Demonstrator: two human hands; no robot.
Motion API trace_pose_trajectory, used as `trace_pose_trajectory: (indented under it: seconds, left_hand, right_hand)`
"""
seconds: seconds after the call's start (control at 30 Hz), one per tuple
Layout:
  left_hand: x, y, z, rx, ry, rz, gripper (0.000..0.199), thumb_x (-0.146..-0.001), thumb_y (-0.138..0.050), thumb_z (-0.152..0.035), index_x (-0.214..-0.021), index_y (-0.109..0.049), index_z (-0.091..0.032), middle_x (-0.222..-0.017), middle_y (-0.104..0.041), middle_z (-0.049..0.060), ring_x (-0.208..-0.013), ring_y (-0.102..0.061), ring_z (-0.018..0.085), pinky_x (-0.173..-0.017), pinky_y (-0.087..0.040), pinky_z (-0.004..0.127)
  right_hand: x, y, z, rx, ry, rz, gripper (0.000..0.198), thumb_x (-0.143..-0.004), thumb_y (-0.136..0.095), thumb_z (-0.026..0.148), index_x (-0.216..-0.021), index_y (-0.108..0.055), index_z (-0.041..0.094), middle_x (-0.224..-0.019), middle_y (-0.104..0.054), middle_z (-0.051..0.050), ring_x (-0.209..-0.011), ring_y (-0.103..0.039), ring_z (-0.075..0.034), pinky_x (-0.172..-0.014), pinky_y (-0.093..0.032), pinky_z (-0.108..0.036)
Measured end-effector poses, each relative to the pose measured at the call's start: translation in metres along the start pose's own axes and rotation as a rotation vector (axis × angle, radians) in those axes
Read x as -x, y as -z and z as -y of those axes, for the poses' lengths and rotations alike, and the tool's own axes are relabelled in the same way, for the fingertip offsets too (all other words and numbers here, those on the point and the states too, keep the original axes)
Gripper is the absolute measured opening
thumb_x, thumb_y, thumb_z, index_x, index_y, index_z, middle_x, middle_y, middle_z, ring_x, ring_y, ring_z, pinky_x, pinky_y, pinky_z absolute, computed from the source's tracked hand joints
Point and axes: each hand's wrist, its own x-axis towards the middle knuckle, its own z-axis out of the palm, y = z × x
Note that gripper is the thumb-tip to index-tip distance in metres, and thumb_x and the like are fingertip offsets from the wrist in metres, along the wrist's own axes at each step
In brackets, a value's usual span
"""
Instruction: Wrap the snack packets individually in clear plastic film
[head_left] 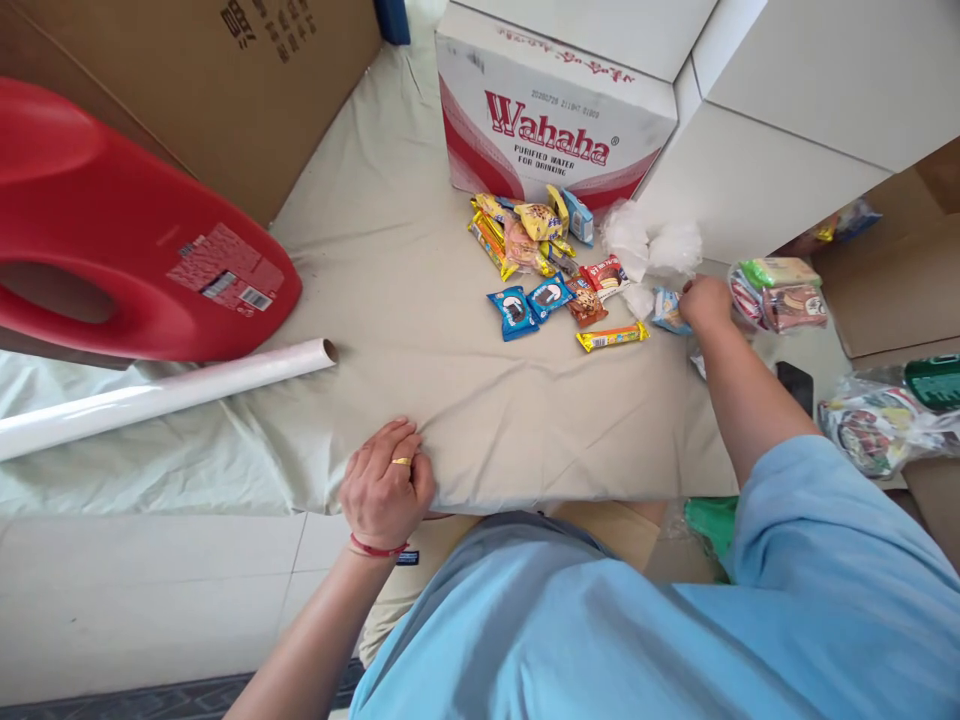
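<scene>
My right hand (706,303) reaches out to the right side of the table, its fingers closed on a small light-blue snack packet (670,311). Just left of that packet lie crumpled clear plastic bags (637,245) and a yellow snack bar (613,337). Beyond them is a loose group of wrapped snacks: two blue packets (515,312), a brown packet (586,300), a red-and-white packet (605,276) and several yellow ones (537,221). My left hand (386,485) rests at the table's front edge with fingers curled in, and no object shows in it.
A Wahaba-style white and red carton marked Wahaha (555,130) stands behind the snacks. On the left are a big red jug (150,230), a white roll (172,395) and a brown carton (225,90). Bagged snacks (787,295) lie right of my right hand, near an open cardboard box (892,280).
</scene>
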Motion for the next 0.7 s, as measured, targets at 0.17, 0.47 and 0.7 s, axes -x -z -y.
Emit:
trace_pose_trajectory:
  seconds: [0.17,0.47,0.7]
  left_hand:
    - [-0.001,0.001,0.0,-0.003,-0.02,-0.001,0.03,-0.077,-0.067,0.0,-0.102,-0.068,-0.018,-0.109,-0.08,0.012,-0.107,-0.078,0.03,-0.091,-0.058,0.038]
    - [-0.001,0.001,0.0,-0.007,-0.014,0.0,0.031,-0.077,-0.066,-0.001,-0.102,-0.067,-0.019,-0.108,-0.08,0.011,-0.107,-0.078,0.029,-0.089,-0.059,0.038]
    - [0.003,-0.001,0.0,0.052,0.064,0.027,0.03,-0.079,-0.065,-0.005,-0.103,-0.07,-0.022,-0.112,-0.08,0.01,-0.112,-0.077,0.029,-0.094,-0.059,0.04]
  right_hand:
    - [0.02,0.025,0.002,0.015,-0.143,0.037,0.043,-0.09,-0.056,0.004,-0.13,-0.071,0.001,-0.118,-0.073,-0.029,-0.096,-0.062,-0.023,-0.076,-0.029,-0.034]
    - [0.048,0.048,0.043,-0.049,0.058,-0.107,0.034,-0.099,-0.052,0.03,-0.117,-0.078,0.018,-0.114,-0.075,-0.017,-0.103,-0.063,-0.03,-0.079,-0.039,-0.035]
    - [0.042,0.007,0.066,-0.161,0.02,0.003,0.024,-0.089,-0.062,0.022,-0.106,-0.077,0.013,-0.114,-0.073,-0.021,-0.103,-0.066,-0.032,-0.089,-0.048,-0.04]
